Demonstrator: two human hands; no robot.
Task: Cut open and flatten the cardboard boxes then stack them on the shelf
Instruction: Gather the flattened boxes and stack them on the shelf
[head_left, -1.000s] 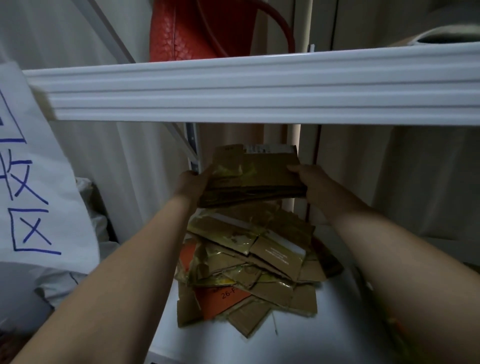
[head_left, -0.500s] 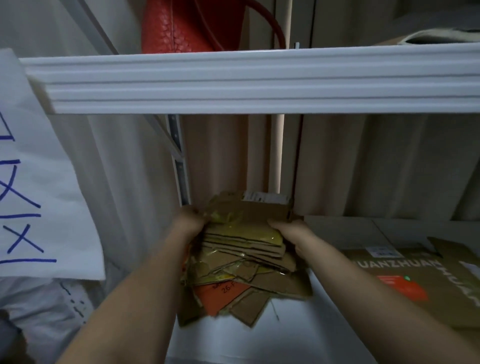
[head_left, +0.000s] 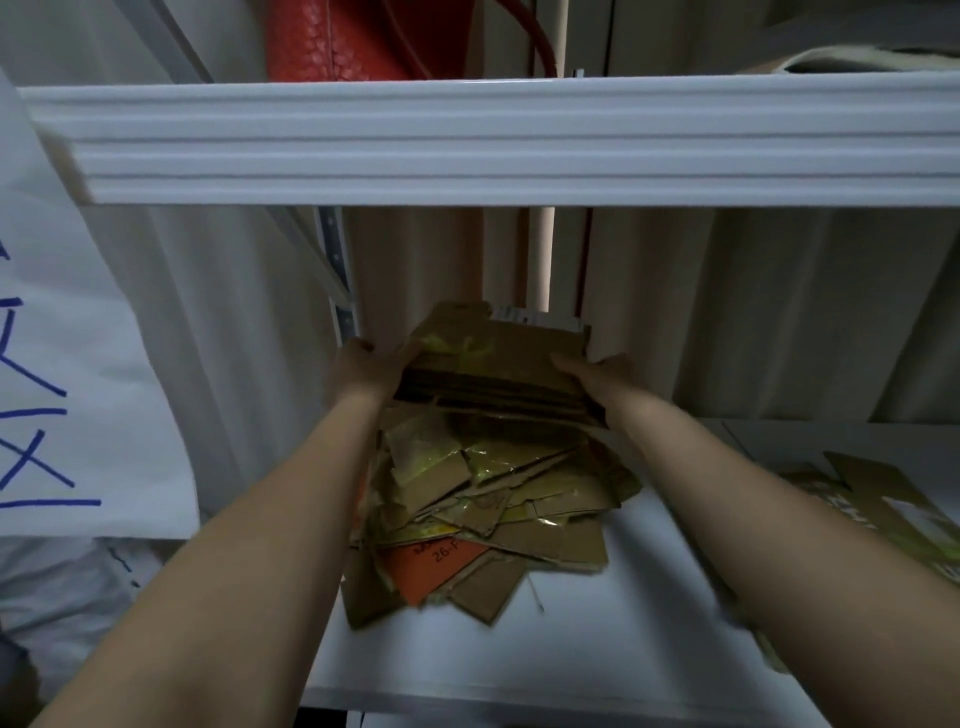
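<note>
A bundle of flattened brown cardboard pieces (head_left: 498, 364) with yellow tape hangs just above a loose heap of flattened cardboard (head_left: 493, 499) on the white shelf (head_left: 519, 665). My left hand (head_left: 369, 369) grips the bundle's left end. My right hand (head_left: 597, 379) grips its right end, thumb on top. An orange piece (head_left: 421, 566) with handwriting shows at the front of the heap.
A white shelf beam (head_left: 493, 140) crosses overhead, with a red bag (head_left: 332, 36) above it. More flattened printed cardboard (head_left: 872, 509) lies at the right. A white sheet with blue writing (head_left: 57, 374) hangs at the left. A pale curtain backs the shelf.
The bundle went down onto the heap half a second ago; now both hands hold it raised a little above the heap again, further toward the back of the shelf.
</note>
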